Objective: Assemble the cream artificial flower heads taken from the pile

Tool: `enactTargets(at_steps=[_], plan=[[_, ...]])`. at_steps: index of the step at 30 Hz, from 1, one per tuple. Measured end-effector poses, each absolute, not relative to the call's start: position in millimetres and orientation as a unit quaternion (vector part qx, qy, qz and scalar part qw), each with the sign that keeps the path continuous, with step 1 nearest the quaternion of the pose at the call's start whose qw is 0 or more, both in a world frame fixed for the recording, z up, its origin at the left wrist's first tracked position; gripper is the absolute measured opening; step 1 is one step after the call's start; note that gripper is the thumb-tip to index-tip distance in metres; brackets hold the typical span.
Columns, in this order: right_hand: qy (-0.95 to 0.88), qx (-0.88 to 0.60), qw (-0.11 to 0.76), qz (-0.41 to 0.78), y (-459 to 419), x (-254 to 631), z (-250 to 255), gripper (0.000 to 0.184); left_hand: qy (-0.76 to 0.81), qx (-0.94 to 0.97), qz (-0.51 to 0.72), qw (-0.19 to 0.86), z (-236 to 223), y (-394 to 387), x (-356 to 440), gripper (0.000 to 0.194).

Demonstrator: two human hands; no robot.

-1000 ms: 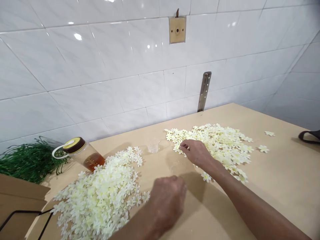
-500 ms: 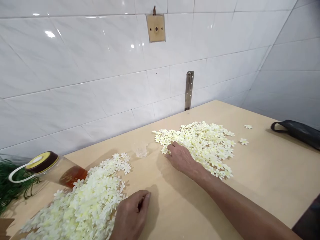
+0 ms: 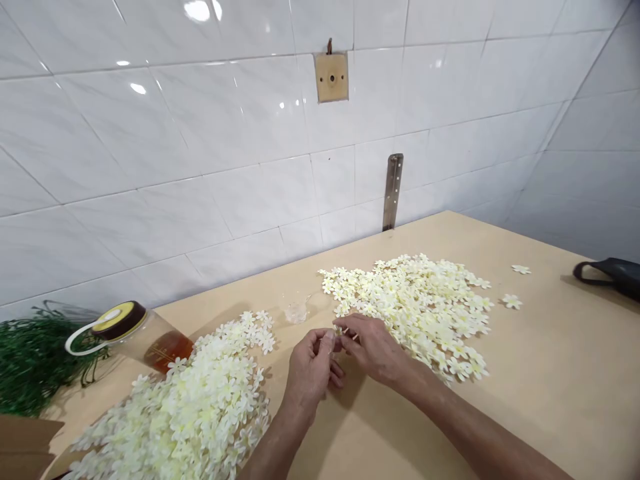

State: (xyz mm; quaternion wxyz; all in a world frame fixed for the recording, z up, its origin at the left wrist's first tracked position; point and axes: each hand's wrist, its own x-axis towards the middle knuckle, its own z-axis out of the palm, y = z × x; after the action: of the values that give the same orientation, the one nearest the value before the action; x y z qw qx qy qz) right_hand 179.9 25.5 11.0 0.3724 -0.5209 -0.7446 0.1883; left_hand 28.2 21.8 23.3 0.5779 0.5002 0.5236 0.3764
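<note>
Far left on the desk (image 3: 540, 360), a bundle of green strands (image 3: 30, 357) lies against the wall, with a cardboard corner (image 3: 23, 443) just below it. Next along, a jar (image 3: 135, 333) lies on its side, yellow-and-brown lid toward the camera, amber contents showing through the glass. Its lower end touches the left pile (image 3: 185, 407), a thick heap of pale cream flowers that spreads down to the bottom edge.

Middle now: the left hand (image 3: 313, 370) is raised just above the desk, fingers curled, thumb and forefinger pinched. The right hand (image 3: 373, 347) meets it fingertip to fingertip, and between the two sits one small flower (image 3: 340, 329), held at the tips of both. Both grips are clenched on that flower; whether anything else is pinched with it is too small to tell. Just behind the hands, a small clear piece (image 3: 296, 312) rests on the desk.

Right of the hands, the right pile (image 3: 420, 303) fans out thinner and flatter, its near edge just beside the right hand's knuckles. Further right, two stray flowers (image 3: 513, 300) lie apart from it. At the far right edge, a black strap (image 3: 607, 273) lies on the desk.
</note>
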Motion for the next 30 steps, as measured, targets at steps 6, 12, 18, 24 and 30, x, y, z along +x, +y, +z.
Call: enactTargets(at_steps=[6, 12, 18, 24, 30], plan=[[-0.778, -0.489, 0.334, 0.209, 21, 169, 3, 0.022, 0.503, 0.454, 0.387, 0.625, 7, 24, 21, 0.043], [-0.766, -0.501, 0.335, 0.226, 19, 168, 3, 0.031, 0.497, 0.474, 0.391, 0.613, -9, 22, 16, 0.048], [-0.686, -0.529, 0.374, 0.331, 20, 166, 9, 0.018, 0.484, 0.471, 0.437, 0.594, -18, 21, 17, 0.046], [-0.639, -0.495, 0.392, 0.44, 22, 166, 4, 0.022, 0.472, 0.413, 0.467, 0.623, -10, 23, 13, 0.041], [-0.649, -0.481, 0.389, 0.444, 21, 164, 7, 0.019, 0.438, 0.383, 0.478, 0.658, -7, 21, 11, 0.036]])
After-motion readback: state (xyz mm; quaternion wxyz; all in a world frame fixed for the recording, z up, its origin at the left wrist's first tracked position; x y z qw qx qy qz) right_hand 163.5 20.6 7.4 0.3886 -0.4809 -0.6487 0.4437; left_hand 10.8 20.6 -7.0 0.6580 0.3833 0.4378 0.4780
